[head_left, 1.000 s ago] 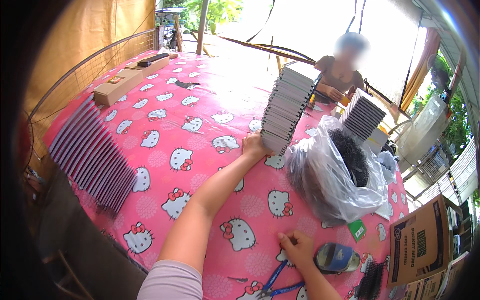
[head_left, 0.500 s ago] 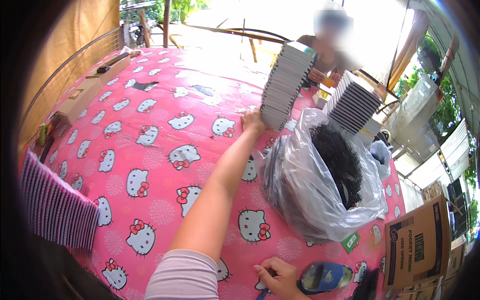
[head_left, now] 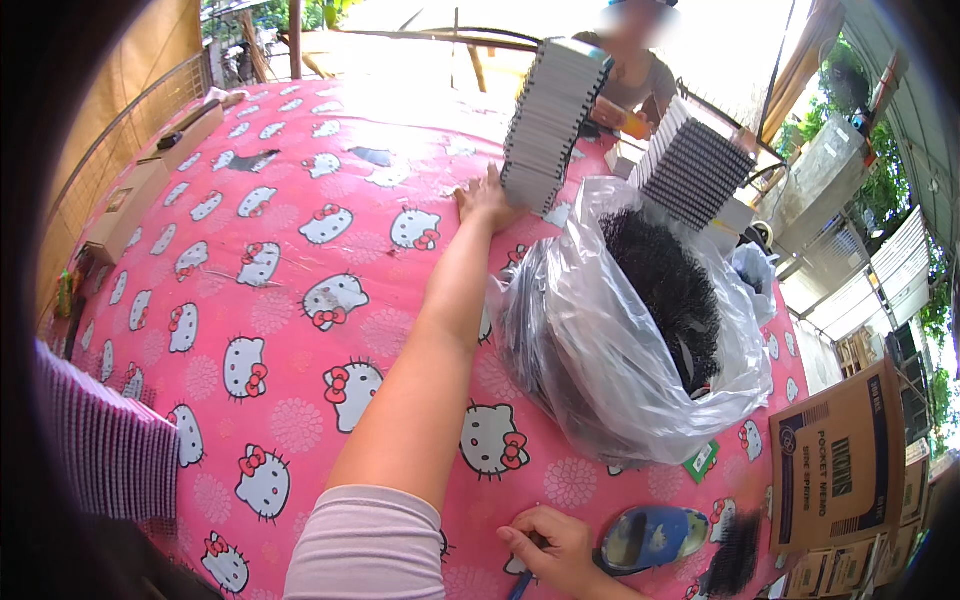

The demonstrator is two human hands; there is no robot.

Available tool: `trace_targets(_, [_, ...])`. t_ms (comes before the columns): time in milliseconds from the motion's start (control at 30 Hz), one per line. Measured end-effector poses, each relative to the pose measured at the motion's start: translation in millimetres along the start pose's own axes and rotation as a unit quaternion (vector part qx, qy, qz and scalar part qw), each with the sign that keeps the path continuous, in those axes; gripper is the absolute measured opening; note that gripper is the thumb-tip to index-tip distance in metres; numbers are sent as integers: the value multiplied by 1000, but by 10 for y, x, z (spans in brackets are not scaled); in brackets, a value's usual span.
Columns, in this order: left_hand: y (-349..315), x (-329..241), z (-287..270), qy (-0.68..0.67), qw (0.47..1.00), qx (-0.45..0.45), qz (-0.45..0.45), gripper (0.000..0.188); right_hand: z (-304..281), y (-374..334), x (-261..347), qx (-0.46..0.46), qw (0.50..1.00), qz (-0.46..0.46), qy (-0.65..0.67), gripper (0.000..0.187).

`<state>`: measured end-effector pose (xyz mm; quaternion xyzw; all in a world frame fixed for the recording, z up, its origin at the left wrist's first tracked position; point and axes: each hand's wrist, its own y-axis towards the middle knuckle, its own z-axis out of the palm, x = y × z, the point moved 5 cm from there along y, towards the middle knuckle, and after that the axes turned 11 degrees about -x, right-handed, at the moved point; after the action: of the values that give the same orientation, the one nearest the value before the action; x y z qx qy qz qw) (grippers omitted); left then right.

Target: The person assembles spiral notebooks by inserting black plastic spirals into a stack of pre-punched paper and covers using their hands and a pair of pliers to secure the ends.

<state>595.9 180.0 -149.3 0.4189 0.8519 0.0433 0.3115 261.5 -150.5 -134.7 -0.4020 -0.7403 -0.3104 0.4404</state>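
A tall, leaning stack of spiral-bound notebooks (head_left: 552, 130) stands towards the far side of the table. My left hand (head_left: 487, 203) is at its foot, arm stretched out, with fingers spread and the palm side against the lower edge of the stack. Close to me, my right hand (head_left: 550, 548) is curled on the tablecloth around a thin blue stick-like thing (head_left: 521, 586), most of it hidden under the fingers. Right beside that wrist lies a blue oval object (head_left: 655, 538). A clear plastic bag (head_left: 560, 360) full of black wiry coils (head_left: 665, 290) sits between the hands, to the right.
Another notebook stack (head_left: 692, 165) stands beyond the bag, near a person (head_left: 630, 85) holding something yellow. More notebooks (head_left: 105, 440) are piled at the left edge. Black coils (head_left: 735, 555) and a cardboard box (head_left: 835, 460) are at the right. Long boxes (head_left: 130, 205) line the far left.
The view has shifted, so most things sit a little higher and further left. My left hand's fingers are more spread beside the stack. My right hand keeps its curled pose.
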Motion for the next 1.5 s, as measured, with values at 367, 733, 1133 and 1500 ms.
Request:
trace_targets(367, [-1272, 662, -779, 99, 955, 192, 204, 59, -25, -7, -325, -23, 991, 29, 126, 14])
trace_targets(733, [-4800, 1870, -3102, 124, 974, 117, 150, 66, 13, -56, -187, 10, 992, -41, 119, 20])
trace_targets(1133, [-4984, 3819, -4274, 153, 969, -68, -182, 78, 381, -375, 441, 37, 982, -175, -67, 13])
trace_targets(1500, [-4295, 4334, -4662, 30, 992, -31, -121, 81, 2745, -114, 1126, 77, 908, -387, -138, 43])
